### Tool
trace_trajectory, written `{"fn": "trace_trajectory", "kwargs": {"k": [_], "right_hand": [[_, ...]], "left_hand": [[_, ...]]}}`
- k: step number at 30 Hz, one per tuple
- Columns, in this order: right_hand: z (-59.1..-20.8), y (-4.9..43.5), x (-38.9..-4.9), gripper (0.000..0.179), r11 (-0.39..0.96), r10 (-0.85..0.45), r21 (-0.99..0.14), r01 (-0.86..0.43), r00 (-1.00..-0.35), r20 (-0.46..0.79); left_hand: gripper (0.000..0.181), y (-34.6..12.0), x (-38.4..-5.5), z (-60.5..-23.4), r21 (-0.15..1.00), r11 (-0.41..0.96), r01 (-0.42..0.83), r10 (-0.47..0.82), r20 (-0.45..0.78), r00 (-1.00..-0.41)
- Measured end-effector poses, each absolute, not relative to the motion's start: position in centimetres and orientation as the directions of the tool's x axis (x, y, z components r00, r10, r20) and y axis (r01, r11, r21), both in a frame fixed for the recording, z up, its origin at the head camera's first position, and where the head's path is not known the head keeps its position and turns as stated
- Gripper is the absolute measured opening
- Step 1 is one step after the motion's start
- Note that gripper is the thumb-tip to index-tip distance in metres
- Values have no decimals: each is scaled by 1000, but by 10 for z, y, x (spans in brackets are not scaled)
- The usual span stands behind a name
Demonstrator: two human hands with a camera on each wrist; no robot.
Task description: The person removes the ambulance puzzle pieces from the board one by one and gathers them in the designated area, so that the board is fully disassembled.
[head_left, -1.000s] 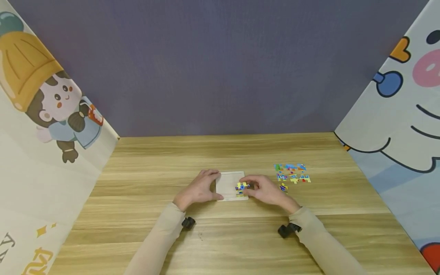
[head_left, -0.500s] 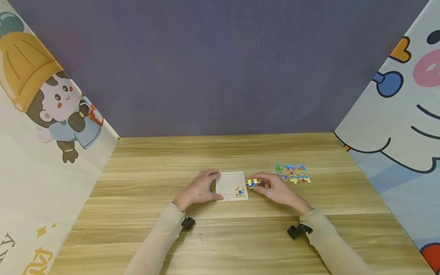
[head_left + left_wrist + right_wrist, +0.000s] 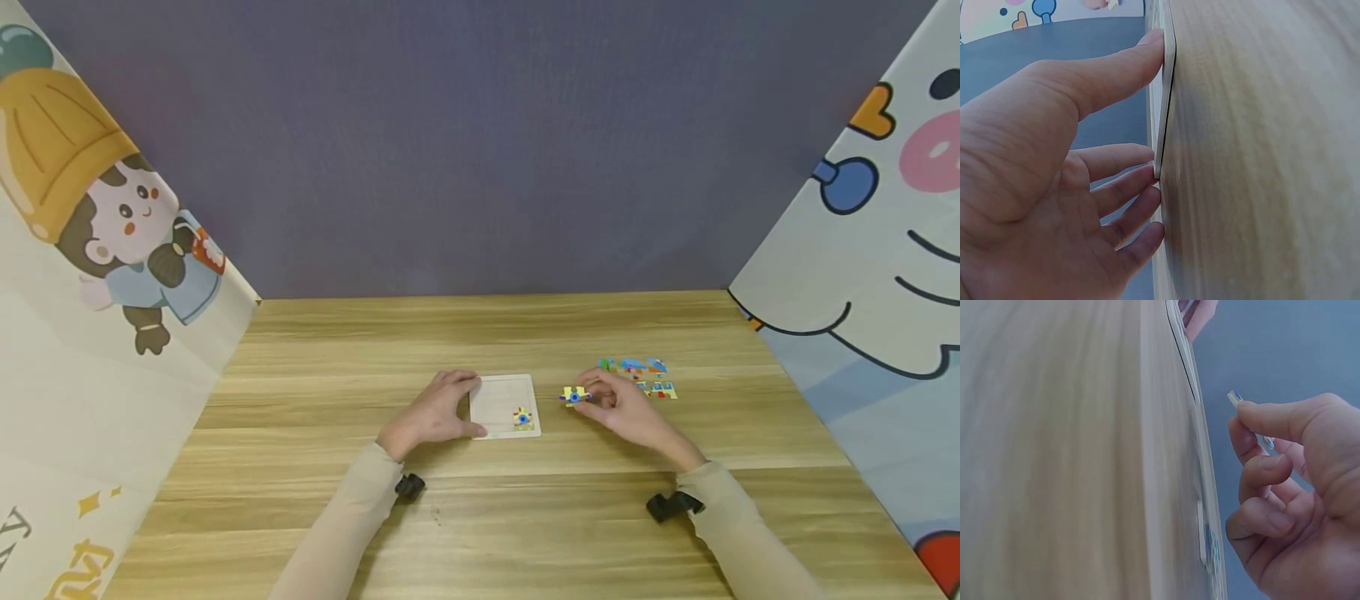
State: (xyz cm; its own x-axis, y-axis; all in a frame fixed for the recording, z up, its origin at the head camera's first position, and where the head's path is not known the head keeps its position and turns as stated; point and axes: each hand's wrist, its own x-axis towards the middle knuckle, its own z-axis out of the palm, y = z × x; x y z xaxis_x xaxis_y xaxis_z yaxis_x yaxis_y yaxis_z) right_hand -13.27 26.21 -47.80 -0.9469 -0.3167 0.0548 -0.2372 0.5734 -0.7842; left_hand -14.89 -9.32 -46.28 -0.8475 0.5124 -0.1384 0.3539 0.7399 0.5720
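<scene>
My left hand [image 3: 437,412] holds the left side of a pale, square puzzle board [image 3: 495,404], thumb at the near corner and fingertips at the far one. In the left wrist view, the left thumb lies over the edge of the board [image 3: 1169,81]. One yellow-and-blue puzzle piece [image 3: 522,419] lies in the board's near right corner. To the right of the board, my right hand [image 3: 626,408] pinches a second yellow-and-blue puzzle piece [image 3: 575,395] between thumb and index finger. In the right wrist view, the pinched piece [image 3: 1235,398] shows edge-on, raised off the table.
Several loose puzzle pieces [image 3: 633,365] lie in rows on the wooden table [image 3: 360,342] right of the board, partly hidden behind my right hand. A dark panel [image 3: 480,150] stands at the back, with cartoon-printed panels [image 3: 847,250] at both sides.
My right hand has moved right from over the board, carrying the pinched puzzle piece away from it. The piece in the board's corner is now uncovered. My left hand has stayed in place.
</scene>
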Motion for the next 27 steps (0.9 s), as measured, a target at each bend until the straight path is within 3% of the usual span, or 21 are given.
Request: {"fn": "trace_trajectory", "kwargs": {"k": [27], "right_hand": [[-478, 340, -111, 41, 656, -151, -742, -138, -987, 51]], "left_hand": [[88, -94, -149, -463, 570, 744, 350, 510, -145, -848]]}}
